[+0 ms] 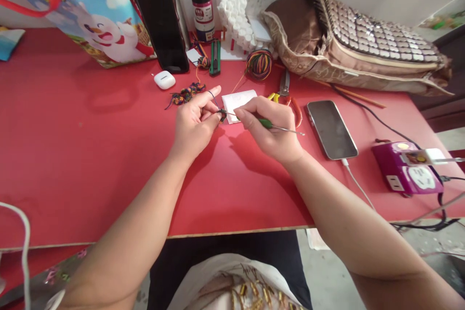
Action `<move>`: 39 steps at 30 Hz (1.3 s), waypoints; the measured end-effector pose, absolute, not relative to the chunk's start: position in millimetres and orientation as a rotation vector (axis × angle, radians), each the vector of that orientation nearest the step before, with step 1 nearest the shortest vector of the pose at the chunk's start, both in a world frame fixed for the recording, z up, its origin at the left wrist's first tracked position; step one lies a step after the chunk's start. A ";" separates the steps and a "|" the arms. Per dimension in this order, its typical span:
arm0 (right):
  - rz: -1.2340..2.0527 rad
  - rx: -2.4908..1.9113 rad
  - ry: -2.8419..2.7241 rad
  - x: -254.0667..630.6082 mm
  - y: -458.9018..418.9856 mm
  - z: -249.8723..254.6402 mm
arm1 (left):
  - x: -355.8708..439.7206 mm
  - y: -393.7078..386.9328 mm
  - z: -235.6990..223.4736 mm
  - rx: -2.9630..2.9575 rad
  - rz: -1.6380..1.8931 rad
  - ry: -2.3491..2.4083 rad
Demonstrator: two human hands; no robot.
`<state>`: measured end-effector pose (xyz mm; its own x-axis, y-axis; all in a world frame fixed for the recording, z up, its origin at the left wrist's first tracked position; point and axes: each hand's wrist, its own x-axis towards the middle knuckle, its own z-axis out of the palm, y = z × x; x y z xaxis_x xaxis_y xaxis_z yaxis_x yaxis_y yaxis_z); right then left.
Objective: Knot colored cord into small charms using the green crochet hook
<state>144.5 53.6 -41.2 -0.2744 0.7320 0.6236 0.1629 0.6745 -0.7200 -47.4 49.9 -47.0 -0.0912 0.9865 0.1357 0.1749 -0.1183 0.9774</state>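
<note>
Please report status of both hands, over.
Left hand pinching small yarn piece. Right hand holding green-handled hook, tip at piece. White paper beneath hook.

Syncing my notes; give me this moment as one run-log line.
left hand: pinching dark yarn piece | right hand: holding green-handled hook | beside: white paper
</note>
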 end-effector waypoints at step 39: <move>1.724 -0.786 -1.144 160.2 67.5 -17.0 | -40.9 43.4 -33.6 1.052 1.225 0.909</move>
